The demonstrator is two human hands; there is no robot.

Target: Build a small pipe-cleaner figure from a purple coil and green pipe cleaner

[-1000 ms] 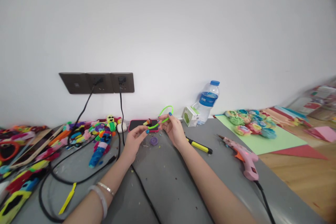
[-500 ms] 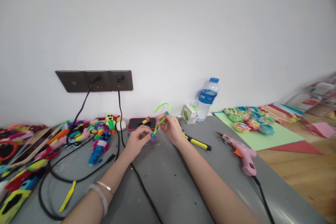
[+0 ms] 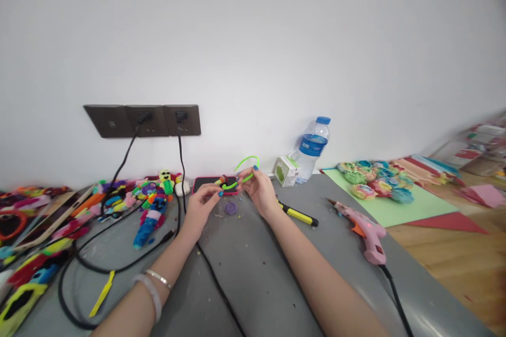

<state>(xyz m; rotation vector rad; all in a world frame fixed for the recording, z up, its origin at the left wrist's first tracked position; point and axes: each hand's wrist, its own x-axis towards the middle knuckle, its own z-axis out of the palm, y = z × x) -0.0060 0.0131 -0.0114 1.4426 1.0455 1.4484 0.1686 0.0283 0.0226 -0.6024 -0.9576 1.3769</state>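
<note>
A bright green pipe cleaner point(image 3: 248, 158) curves up from my right hand point(image 3: 258, 191), which pinches it between thumb and fingers. Its lower end, bent into a small hook, points left toward my left hand point(image 3: 203, 206). The left fingers are pressed together beside that end; what they hold, if anything, is too small to tell. Below and between the hands a round purple piece point(image 3: 231, 208) lies on the grey table point(image 3: 245, 268). Behind them rests a phone with a pink edge point(image 3: 201, 183), with a small yellow and brown piece on it.
Right of my hands lie a yellow cutter point(image 3: 298, 215) and a pink glue gun point(image 3: 369, 231). A water bottle point(image 3: 312, 150) and small box point(image 3: 286, 171) stand against the wall. Black cables point(image 3: 215, 279) and colourful pipe-cleaner figures point(image 3: 148, 221) cover the left; paper flowers point(image 3: 379, 181) lie right.
My left hand has moved slightly up and left, off the pipe cleaner's lower part. That end now points left rather than down, and the purple piece shows fully.
</note>
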